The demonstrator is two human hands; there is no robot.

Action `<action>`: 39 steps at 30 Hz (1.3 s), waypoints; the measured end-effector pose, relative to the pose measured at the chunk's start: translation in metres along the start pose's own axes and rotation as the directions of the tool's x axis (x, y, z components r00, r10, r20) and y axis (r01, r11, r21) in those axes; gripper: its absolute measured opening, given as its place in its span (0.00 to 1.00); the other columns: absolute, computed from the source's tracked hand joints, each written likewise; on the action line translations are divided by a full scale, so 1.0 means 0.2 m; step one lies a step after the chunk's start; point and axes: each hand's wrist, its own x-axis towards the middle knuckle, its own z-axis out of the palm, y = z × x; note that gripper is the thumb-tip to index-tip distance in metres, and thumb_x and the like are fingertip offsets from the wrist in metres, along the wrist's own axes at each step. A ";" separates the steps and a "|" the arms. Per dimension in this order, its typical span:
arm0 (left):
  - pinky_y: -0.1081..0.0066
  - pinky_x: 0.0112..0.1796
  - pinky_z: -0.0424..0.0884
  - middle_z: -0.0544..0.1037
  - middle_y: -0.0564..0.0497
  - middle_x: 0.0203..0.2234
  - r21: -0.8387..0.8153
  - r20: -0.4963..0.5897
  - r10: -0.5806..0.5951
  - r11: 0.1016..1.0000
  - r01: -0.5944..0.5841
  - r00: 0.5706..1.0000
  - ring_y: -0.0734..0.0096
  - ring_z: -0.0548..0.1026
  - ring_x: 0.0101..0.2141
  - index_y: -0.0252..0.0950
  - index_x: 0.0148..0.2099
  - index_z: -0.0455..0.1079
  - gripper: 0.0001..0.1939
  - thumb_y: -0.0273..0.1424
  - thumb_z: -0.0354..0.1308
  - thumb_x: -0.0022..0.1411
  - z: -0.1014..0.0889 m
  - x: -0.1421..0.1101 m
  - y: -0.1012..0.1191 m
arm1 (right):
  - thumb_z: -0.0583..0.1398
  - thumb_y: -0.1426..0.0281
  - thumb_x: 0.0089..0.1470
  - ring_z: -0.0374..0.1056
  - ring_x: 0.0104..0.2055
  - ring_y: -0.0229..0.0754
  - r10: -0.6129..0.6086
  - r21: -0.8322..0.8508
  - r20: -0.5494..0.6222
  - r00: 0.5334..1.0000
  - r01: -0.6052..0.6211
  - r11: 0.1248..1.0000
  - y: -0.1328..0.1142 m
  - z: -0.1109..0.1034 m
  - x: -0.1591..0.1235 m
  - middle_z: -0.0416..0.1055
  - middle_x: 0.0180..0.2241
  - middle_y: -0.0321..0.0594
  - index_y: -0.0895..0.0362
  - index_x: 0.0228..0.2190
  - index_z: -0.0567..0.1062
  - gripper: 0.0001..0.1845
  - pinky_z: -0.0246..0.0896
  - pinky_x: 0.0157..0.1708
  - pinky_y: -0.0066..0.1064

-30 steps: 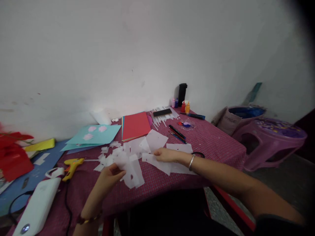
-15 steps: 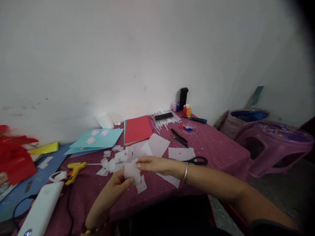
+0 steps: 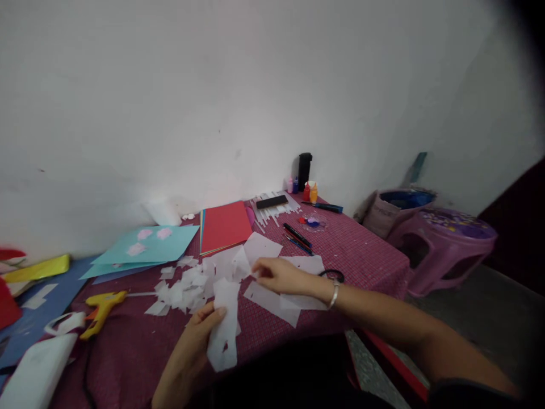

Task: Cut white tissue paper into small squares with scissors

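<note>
My left hand (image 3: 198, 335) pinches a long strip of thin white paper (image 3: 225, 321) by its left edge, near the table's front. The strip hangs upright in front of my body and has a small hole low down. My right hand (image 3: 279, 275) is a little to the right, over loose white sheets (image 3: 270, 301). Its fingers are bent and apart, with nothing visible in them. Left of the strip lies a heap of small white paper pieces (image 3: 185, 288). Scissors (image 3: 332, 275) rest by my right wrist, only a black handle showing.
A yellow glue gun (image 3: 102, 311) and a white device (image 3: 40, 369) are at left. Light blue cards (image 3: 140, 247) with pink flowers and red paper (image 3: 225, 227) lie behind. Pens (image 3: 298, 236), paint bottles (image 3: 314, 193) and a black phone-like object (image 3: 272, 201) stand farther back. A purple stool (image 3: 447, 244) is at right.
A longer paper strip now hangs from my left hand where a small folded-looking piece was. My right hand has moved away from it to the right. The view has turned slightly right.
</note>
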 end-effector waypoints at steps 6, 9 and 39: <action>0.73 0.23 0.72 0.77 0.54 0.20 -0.297 -0.073 -0.144 0.948 0.116 0.987 0.71 0.74 0.19 0.36 0.30 0.73 0.07 0.27 0.65 0.44 -0.11 0.01 0.05 | 0.56 0.76 0.50 0.67 0.43 0.46 -0.001 -0.724 -0.150 0.989 -0.110 0.681 0.23 -0.42 -0.49 0.70 0.42 0.48 0.59 0.46 0.71 0.19 0.59 0.45 0.36; 0.75 0.21 0.72 0.75 0.55 0.16 -0.339 -0.145 -0.152 0.936 0.095 0.978 0.74 0.73 0.17 0.34 0.27 0.71 0.04 0.25 0.63 0.44 -0.14 0.01 0.08 | 0.55 0.77 0.50 0.66 0.46 0.47 0.038 -0.809 -0.081 0.996 -0.088 0.581 0.31 -0.43 -0.60 0.69 0.44 0.49 0.57 0.48 0.70 0.22 0.59 0.47 0.37; 0.69 0.43 0.71 0.74 0.46 0.52 0.188 0.015 0.358 0.916 -0.355 0.933 0.57 0.74 0.48 0.42 0.55 0.70 0.28 0.31 0.66 0.50 -0.06 -0.10 0.03 | 0.62 0.51 0.47 0.65 0.41 0.44 0.093 0.201 0.495 0.864 -0.217 0.955 -0.03 -0.08 -0.39 0.69 0.41 0.42 0.51 0.54 0.67 0.35 0.61 0.42 0.33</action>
